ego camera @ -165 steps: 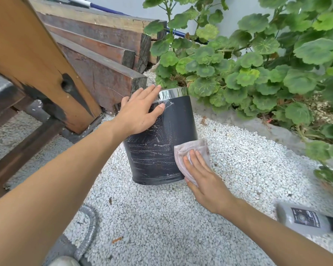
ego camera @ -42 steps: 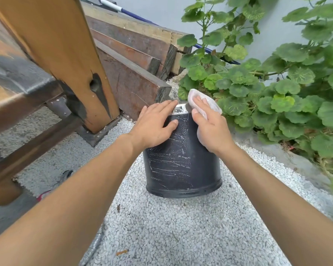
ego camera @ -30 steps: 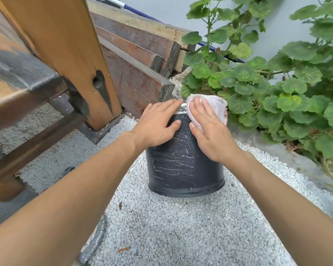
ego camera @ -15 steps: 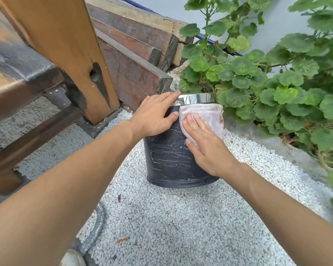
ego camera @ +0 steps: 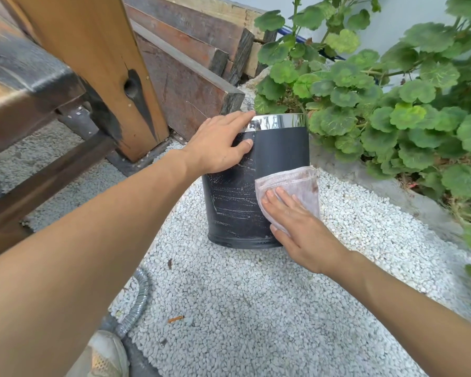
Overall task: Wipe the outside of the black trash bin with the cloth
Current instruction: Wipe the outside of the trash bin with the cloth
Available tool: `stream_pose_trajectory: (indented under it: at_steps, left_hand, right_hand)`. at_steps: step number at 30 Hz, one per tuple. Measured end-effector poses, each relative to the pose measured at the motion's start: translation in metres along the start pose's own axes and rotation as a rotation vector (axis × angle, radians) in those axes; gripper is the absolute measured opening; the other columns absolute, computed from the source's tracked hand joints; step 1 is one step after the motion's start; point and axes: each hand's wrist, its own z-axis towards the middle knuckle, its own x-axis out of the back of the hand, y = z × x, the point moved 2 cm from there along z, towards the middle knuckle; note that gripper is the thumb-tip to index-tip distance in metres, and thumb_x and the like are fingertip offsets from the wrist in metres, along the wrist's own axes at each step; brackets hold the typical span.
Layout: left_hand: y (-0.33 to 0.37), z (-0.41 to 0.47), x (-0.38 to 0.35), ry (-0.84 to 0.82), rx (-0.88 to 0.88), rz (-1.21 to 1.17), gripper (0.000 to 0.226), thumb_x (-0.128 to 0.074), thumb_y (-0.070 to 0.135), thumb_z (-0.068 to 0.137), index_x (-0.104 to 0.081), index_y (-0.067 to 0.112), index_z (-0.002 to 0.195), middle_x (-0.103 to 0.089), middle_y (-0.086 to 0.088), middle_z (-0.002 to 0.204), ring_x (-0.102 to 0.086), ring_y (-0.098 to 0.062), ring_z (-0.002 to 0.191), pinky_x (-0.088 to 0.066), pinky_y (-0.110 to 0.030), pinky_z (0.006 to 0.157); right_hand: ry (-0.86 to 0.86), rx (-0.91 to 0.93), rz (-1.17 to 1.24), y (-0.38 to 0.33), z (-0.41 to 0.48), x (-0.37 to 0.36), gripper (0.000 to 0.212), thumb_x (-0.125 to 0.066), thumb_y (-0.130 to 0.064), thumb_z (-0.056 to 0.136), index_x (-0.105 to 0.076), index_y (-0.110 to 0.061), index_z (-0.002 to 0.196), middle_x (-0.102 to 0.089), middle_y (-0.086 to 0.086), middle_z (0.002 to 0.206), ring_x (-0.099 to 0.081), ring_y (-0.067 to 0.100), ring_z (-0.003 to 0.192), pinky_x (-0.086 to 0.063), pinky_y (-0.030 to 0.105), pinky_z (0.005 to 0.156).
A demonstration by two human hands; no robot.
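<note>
Your right hand (ego camera: 297,224) presses cloth (ego camera: 294,183) flat on black trash bin (ego camera: 282,148), fingers (ego camera: 271,198) ungripped; it may slip; left hand (ego camera: 219,144) flat too, grasping nothing; gravel (ego camera: 229,295) loose, bin could tip; back hidden, maybe dirty.

bare left hand (ego camera: 218,144): flat, fingers straight, thumb spread | bare right hand (ego camera: 297,227): flat, fingers straight, close together, lower than left | left forearm (ego camera: 106,235), right forearm (ego camera: 392,303): bare, stretched forward, converging

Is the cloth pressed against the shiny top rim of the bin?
No, the right hand presses the cloth on the lower side of the black bin, below the rim.
</note>
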Motion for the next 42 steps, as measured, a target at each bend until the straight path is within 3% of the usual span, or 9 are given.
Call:
stream_pose_trajectory:
  at_steps: [10,15,19,21,23,29,35,39,42]
  left_hand:
    - [0.003,-0.001,0.001,0.010,-0.018,-0.004,0.066,-0.044,0.040,0.101,-0.017,0.023,0.159,-0.025,-0.003,0.163,-0.026,-0.028,0.147,-0.018,-0.048,0.120]
    - [0.006,-0.002,0.000,-0.012,-0.009,-0.018,0.065,-0.042,0.039,0.101,-0.015,0.025,0.159,-0.021,-0.001,0.165,-0.022,-0.027,0.149,-0.016,-0.050,0.120]
    - [0.005,-0.003,0.004,0.010,-0.032,-0.051,0.063,-0.043,0.035,0.102,-0.020,0.020,0.158,-0.029,-0.004,0.162,-0.028,-0.025,0.146,-0.020,-0.041,0.120]
    - [0.000,-0.003,0.007,0.010,-0.012,-0.046,0.062,-0.044,0.037,0.101,-0.024,0.018,0.157,-0.034,-0.005,0.160,-0.034,-0.025,0.144,-0.025,-0.035,0.116]
    - [-0.006,-0.004,0.008,-0.005,0.013,-0.035,0.063,-0.043,0.040,0.100,-0.026,0.019,0.156,-0.037,-0.004,0.158,-0.038,-0.026,0.142,-0.029,-0.037,0.115]
    - [-0.002,-0.010,0.007,0.039,-0.022,-0.055,0.060,-0.046,0.036,0.099,-0.032,0.014,0.153,-0.046,-0.009,0.151,-0.042,-0.028,0.137,-0.030,-0.034,0.110]
    - [-0.007,-0.015,0.009,-0.003,-0.002,-0.070,0.060,-0.045,0.034,0.100,-0.026,0.021,0.156,-0.039,-0.007,0.156,-0.037,-0.026,0.141,-0.028,-0.037,0.114]
    - [-0.010,-0.020,0.009,0.005,-0.001,-0.087,0.060,-0.045,0.033,0.101,-0.027,0.021,0.156,-0.040,-0.006,0.155,-0.037,-0.023,0.141,-0.028,-0.033,0.111]
    - [-0.011,-0.018,0.009,0.020,0.014,-0.094,0.058,-0.045,0.034,0.100,-0.030,0.021,0.155,-0.042,-0.005,0.155,-0.039,-0.024,0.140,-0.029,-0.032,0.111]
  right_hand:
    - [-0.152,0.028,-0.009,-0.002,-0.050,-0.037,0.059,-0.022,-0.040,0.105,-0.005,-0.031,0.160,-0.004,-0.011,0.167,0.013,0.003,0.152,0.004,0.032,0.125]
    - [-0.126,-0.052,0.292,-0.004,-0.057,-0.033,0.051,-0.042,-0.037,0.101,-0.039,-0.034,0.152,-0.024,-0.020,0.160,-0.005,-0.009,0.149,-0.003,0.026,0.125]
    - [-0.059,-0.340,0.734,-0.003,-0.052,-0.009,0.034,-0.047,-0.045,0.094,-0.067,-0.050,0.121,-0.058,-0.027,0.137,-0.047,-0.010,0.130,-0.029,0.037,0.113]
    - [0.028,-0.412,1.033,-0.001,-0.050,0.004,0.033,-0.047,-0.034,0.096,-0.074,-0.040,0.116,-0.076,-0.006,0.112,-0.063,0.003,0.117,-0.038,0.039,0.105]
    - [0.124,-0.496,1.278,0.003,-0.047,0.019,0.036,-0.046,-0.030,0.098,-0.075,-0.026,0.118,-0.077,0.020,0.093,-0.068,0.018,0.116,-0.039,0.044,0.104]
    - [0.458,-0.690,1.645,0.022,-0.020,0.065,0.045,-0.051,-0.027,0.097,-0.064,0.004,0.127,-0.063,0.026,0.131,-0.064,0.034,0.120,-0.046,0.053,0.104]
    - [0.761,-0.498,1.500,0.007,0.041,0.128,0.036,-0.051,-0.022,0.096,-0.069,-0.004,0.121,-0.072,0.011,0.122,-0.067,0.020,0.117,-0.043,0.043,0.111]
    - [0.720,-0.330,1.025,-0.020,0.085,0.134,0.033,-0.054,-0.029,0.094,-0.071,-0.021,0.122,-0.071,0.007,0.125,-0.073,0.023,0.100,-0.052,0.031,0.099]
    - [0.501,-0.315,0.513,-0.026,0.112,0.108,0.042,-0.047,-0.020,0.103,-0.053,-0.016,0.144,-0.045,0.004,0.155,-0.038,0.021,0.145,-0.018,0.036,0.123]
